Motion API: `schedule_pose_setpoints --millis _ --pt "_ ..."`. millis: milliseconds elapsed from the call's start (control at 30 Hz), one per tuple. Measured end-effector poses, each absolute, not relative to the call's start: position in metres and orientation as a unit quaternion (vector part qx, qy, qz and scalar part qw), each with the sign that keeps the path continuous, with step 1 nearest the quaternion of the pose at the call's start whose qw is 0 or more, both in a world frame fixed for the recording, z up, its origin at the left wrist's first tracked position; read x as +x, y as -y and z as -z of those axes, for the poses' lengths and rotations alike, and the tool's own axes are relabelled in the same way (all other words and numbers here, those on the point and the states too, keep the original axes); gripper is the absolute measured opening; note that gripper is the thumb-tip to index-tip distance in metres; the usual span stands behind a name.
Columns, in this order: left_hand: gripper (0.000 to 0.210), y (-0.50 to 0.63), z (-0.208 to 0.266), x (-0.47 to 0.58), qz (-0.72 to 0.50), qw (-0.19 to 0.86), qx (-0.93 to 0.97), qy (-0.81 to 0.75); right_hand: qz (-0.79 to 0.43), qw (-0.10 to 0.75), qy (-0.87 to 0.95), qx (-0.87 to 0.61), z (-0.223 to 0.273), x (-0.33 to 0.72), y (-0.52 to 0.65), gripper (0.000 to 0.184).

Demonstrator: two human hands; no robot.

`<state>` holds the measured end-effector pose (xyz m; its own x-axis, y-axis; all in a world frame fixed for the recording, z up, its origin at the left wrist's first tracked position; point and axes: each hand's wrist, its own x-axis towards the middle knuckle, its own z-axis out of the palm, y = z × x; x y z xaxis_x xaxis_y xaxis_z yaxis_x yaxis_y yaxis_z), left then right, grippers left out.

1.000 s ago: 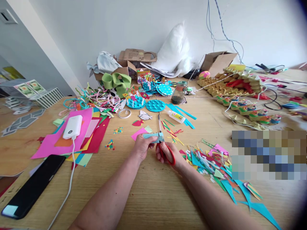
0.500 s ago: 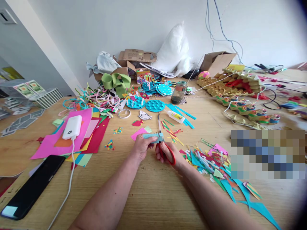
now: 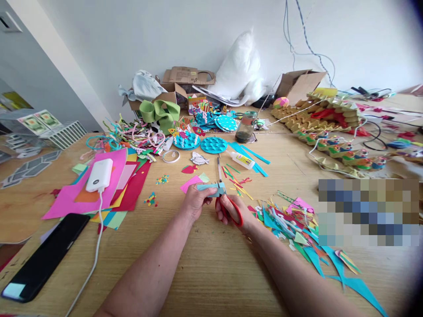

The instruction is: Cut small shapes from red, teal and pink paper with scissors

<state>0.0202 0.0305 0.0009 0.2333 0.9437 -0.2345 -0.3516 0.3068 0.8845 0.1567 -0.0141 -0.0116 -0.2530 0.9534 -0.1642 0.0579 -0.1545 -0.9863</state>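
My left hand pinches a small light-blue paper strip between thumb and fingers, above the middle of the table. Red-handled scissors are in my right hand, fingers through the loops, with the blades at the right end of the strip. How far the blades are apart is too small to tell. Just beyond lie a pen, a pink paper piece, a red paper cutout and a white fish cutout.
Paper scraps spread on the right. A glue bottle and blue discs lie farther back, near a glass jar. Coloured sheets, a white power bank and a black phone are on the left. Egg cartons stand at back right.
My right hand and the scissor handles have shifted very slightly to the right. The left hand and the paper strip stay almost in place.
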Motion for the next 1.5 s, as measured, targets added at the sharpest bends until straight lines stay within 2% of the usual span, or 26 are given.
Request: schedule_pose_setpoints --millis 1500 --pt "0.03 -0.0321 0.0019 0.0201 -0.462 0.704 0.346 -0.414 -0.583 0.378 0.521 -0.495 0.0129 0.1565 0.0125 0.063"
